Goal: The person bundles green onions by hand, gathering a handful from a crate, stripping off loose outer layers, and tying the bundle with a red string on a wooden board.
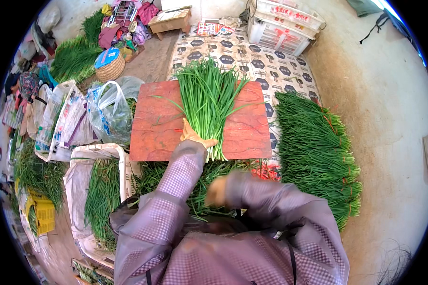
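A thick bunch of garlic chives (209,90) lies on a reddish wooden board (152,128), leaf tips pointing away and pale stem ends toward me. My left hand (195,134), in a tan glove, is closed around the bunch near its stem ends. My right hand (217,191), also gloved, is apart from the bunch, below the board's near edge and over loose greens (199,178). Motion smears its fingers, so whether it holds anything does not show. Red ties (266,171) lie just beyond my right forearm.
Tied chive bundles (314,156) form a long row on the right beside the wall. A white crate (73,175) with greens stands at left, near a plastic bag (109,114). Farther off are a woven basket (110,69), stacked white crates (280,33) and a small wooden stool (171,21).
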The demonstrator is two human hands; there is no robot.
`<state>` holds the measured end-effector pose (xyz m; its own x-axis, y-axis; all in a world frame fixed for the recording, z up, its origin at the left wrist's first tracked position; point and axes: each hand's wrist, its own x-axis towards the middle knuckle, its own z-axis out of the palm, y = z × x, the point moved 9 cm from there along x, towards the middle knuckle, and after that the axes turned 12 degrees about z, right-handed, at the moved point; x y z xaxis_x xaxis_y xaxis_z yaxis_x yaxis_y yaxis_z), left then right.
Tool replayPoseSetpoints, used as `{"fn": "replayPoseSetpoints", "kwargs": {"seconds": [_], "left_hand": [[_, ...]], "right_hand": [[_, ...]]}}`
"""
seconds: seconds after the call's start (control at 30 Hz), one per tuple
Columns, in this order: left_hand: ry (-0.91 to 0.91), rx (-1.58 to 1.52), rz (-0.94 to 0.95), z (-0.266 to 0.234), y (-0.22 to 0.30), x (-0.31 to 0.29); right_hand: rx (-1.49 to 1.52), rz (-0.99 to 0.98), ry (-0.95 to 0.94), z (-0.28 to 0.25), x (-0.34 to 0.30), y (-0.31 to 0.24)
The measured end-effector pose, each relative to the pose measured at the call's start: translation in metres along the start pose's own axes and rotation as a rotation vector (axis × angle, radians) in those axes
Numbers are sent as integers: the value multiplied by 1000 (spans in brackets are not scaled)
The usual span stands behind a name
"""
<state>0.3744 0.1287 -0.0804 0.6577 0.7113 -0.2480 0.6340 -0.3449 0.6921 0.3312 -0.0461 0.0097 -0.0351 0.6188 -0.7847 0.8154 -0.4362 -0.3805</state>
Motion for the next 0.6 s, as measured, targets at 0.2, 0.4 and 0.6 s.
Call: {"fn": "replayPoseSetpoints", "kwargs": {"seconds": [0.2, 0.4, 0.6], "left_hand": [[-4, 27, 20, 8, 8, 4], [16, 22, 30, 6, 7, 1], [11, 22, 31, 18, 3, 6]], "right_hand": [[1056, 338, 539, -60, 118, 198], [1289, 287, 506, -67, 141, 203], [1754, 162, 472, -48, 120, 220]]}}
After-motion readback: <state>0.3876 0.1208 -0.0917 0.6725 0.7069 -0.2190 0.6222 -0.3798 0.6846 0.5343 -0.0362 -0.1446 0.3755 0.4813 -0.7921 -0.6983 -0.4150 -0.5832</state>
